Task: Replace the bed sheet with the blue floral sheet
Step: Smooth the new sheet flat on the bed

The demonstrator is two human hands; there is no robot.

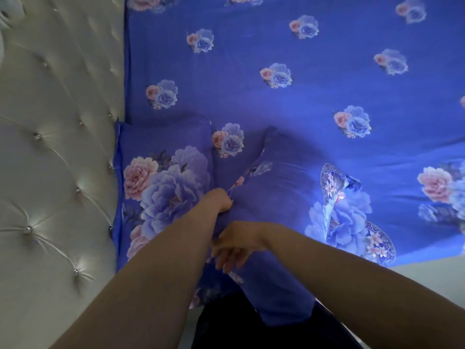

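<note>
Head view: blue floral sheet [314,79] covers the bed beside the tufted white headboard [57,147].
Left hand [217,200] clenches a matching pillow [271,197] angled away from the headboard; right hand [236,244] rests loose-fingered, fingertips blurred.

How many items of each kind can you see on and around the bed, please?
Blue floral sheet: 1
Blue floral pillows: 2, one by the headboard, one in the hands
White tufted headboard: 1
Hands: 2, left, right
Total: 6

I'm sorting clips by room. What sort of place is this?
Most likely a bedroom: a blue floral sheet covers a bed, matching pillows lie by a tufted headboard.
</note>
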